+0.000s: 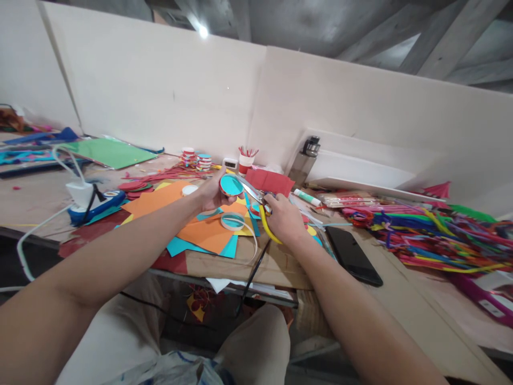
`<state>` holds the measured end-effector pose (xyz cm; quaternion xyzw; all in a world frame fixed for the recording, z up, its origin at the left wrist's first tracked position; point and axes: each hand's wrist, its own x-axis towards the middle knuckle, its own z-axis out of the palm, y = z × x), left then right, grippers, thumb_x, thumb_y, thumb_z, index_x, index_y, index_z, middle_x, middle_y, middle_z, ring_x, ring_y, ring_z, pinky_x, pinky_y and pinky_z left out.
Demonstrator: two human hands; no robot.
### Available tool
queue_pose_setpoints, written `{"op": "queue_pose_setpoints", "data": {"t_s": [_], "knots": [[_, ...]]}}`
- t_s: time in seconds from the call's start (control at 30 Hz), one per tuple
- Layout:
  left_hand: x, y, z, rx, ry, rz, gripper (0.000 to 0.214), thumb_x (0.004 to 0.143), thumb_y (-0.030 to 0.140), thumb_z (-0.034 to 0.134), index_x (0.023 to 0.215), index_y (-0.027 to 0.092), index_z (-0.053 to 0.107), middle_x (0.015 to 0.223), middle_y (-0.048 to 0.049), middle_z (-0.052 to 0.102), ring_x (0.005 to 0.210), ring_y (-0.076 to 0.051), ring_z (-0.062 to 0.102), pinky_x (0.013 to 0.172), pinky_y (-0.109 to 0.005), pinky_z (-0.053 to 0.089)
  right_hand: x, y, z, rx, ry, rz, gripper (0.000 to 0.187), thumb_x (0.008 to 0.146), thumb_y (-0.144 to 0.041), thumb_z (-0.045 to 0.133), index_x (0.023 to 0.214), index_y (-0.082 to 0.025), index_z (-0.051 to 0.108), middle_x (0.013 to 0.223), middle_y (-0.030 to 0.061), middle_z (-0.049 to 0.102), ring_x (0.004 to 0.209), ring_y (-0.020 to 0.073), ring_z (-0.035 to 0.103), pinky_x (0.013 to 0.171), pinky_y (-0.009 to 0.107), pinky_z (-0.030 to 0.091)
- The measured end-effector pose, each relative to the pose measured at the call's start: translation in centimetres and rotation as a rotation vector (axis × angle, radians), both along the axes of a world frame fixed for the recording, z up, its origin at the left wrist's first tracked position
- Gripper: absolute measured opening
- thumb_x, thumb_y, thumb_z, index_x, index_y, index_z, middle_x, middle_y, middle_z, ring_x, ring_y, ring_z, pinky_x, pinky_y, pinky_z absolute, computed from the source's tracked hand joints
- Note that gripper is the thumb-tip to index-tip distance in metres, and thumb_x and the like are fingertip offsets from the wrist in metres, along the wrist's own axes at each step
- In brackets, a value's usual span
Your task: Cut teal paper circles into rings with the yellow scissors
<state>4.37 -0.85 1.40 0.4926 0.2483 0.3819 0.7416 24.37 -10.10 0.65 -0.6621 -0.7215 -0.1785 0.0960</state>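
Note:
My left hand (215, 191) is closed around a small round piece with a turquoise face (231, 185) and a reddish rim. In my right hand (284, 215) is a pair of scissors (253, 192) with yellow handles. Their blades point toward the piece's right edge; whether they touch it I cannot tell. Below my hands lie orange paper sheets (208, 227) and turquoise paper (180, 247). On the sheets rests a roll of clear tape (232, 221), close to a loose pale strip that curls to the right.
Behind stand stacked red-and-white rounds (188, 157), a cup of red sticks (246, 160) and a bottle (303, 163). A black phone (353, 255) and many pipe cleaners (425, 230) lie at right. At left is a power strip (96, 207) with a white cable.

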Motion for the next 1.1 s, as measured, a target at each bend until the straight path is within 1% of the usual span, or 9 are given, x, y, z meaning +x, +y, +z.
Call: {"op": "queue_pose_setpoints", "data": {"t_s": [0.13, 0.23, 0.3, 0.4, 0.5, 0.6, 0.87, 1.0, 1.1], "knots": [[-0.07, 0.27, -0.10, 0.015, -0.011, -0.014, 0.078, 0.093, 0.070, 0.017, 0.078, 0.009, 0.063, 0.069, -0.0170, 0.069, 0.040, -0.011, 0.052, 0.034, -0.018, 0.027, -0.14, -0.02, 0.03, -0.013, -0.008, -0.018, 0.043, 0.094, -0.024, 0.044, 0.135, -0.026, 0.053, 0.110, 0.0102, 0.063, 0.093, 0.0246, 0.063, 0.070, 0.031, 0.043], [0.06, 0.32, -0.22, 0.048, -0.055, -0.013, 0.076, 0.091, 0.072, 0.023, 0.080, 0.009, 0.064, 0.074, -0.0168, 0.070, 0.041, -0.010, 0.052, 0.033, -0.017, 0.024, -0.18, -0.04, 0.00, -0.019, 0.010, -0.033, 0.041, 0.095, -0.027, 0.043, 0.134, -0.025, 0.054, 0.109, 0.0108, 0.064, 0.094, 0.0248, 0.063, 0.071, 0.031, 0.044], [0.14, 0.31, -0.31, 0.068, -0.074, 0.005, 0.074, 0.091, 0.072, 0.026, 0.079, 0.010, 0.063, 0.074, -0.0160, 0.070, 0.040, -0.009, 0.050, 0.033, -0.017, 0.023, -0.16, -0.05, -0.05, -0.020, 0.025, -0.034, 0.039, 0.096, -0.029, 0.042, 0.132, -0.025, 0.056, 0.109, 0.0109, 0.064, 0.095, 0.0252, 0.063, 0.071, 0.031, 0.044], [0.22, 0.24, -0.46, 0.087, -0.060, 0.018, 0.074, 0.091, 0.073, 0.026, 0.078, 0.010, 0.063, 0.072, -0.0157, 0.070, 0.038, -0.007, 0.046, 0.032, -0.017, 0.021, -0.09, -0.07, -0.12, -0.003, 0.048, -0.007, 0.038, 0.096, -0.031, 0.043, 0.131, -0.026, 0.056, 0.111, 0.0106, 0.062, 0.096, 0.0248, 0.063, 0.072, 0.031, 0.044], [0.30, 0.07, -0.66, 0.083, -0.020, -0.004, 0.075, 0.089, 0.075, 0.026, 0.080, 0.010, 0.063, 0.070, -0.0157, 0.069, 0.037, -0.007, 0.045, 0.032, -0.017, 0.020, -0.05, -0.11, -0.12, 0.011, 0.052, 0.013, 0.040, 0.095, -0.032, 0.047, 0.133, -0.025, 0.055, 0.117, 0.0111, 0.058, 0.096, 0.0238, 0.062, 0.072, 0.030, 0.044], [0.36, -0.04, -0.82, 0.082, -0.003, -0.026, 0.076, 0.088, 0.076, 0.025, 0.080, 0.011, 0.062, 0.069, -0.0159, 0.069, 0.036, -0.008, 0.044, 0.033, -0.017, 0.020, -0.02, -0.15, -0.01, -0.013, 0.037, 0.015, 0.042, 0.095, -0.034, 0.047, 0.135, -0.025, 0.053, 0.118, 0.0118, 0.057, 0.097, 0.0241, 0.062, 0.072, 0.030, 0.044], [-0.18, 0.36, -0.62, 0.091, 0.036, -0.077, 0.084, 0.086, 0.079, 0.021, 0.071, 0.008, 0.063, 0.062, -0.0166, 0.066, 0.033, -0.006, 0.039, 0.031, -0.018, 0.014, 0.10, -0.27, 0.17, -0.018, -0.006, 0.021, 0.046, 0.090, -0.021, 0.048, 0.135, -0.025, 0.053, 0.113, 0.0106, 0.061, 0.098, 0.0256, 0.062, 0.072, 0.031, 0.044], [-0.24, 0.45, -0.54, 0.052, 0.036, -0.044, 0.086, 0.086, 0.079, 0.016, 0.075, 0.009, 0.065, 0.063, -0.0183, 0.067, 0.033, -0.009, 0.044, 0.030, -0.018, 0.018, -0.10, -0.34, 0.19, -0.017, -0.009, 0.012, 0.048, 0.089, -0.019, 0.048, 0.136, -0.025, 0.052, 0.114, 0.0108, 0.062, 0.097, 0.0259, 0.063, 0.072, 0.032, 0.044], [-0.10, 0.34, -0.50, 0.020, 0.020, -0.039, 0.086, 0.087, 0.078, 0.015, 0.081, 0.009, 0.066, 0.068, -0.0187, 0.069, 0.043, -0.016, 0.059, 0.034, -0.021, 0.032, -0.21, -0.30, 0.20, -0.028, -0.001, 0.004, 0.048, 0.089, -0.019, 0.048, 0.136, -0.024, 0.053, 0.114, 0.0114, 0.063, 0.097, 0.0258, 0.063, 0.075, 0.032, 0.045]]}}
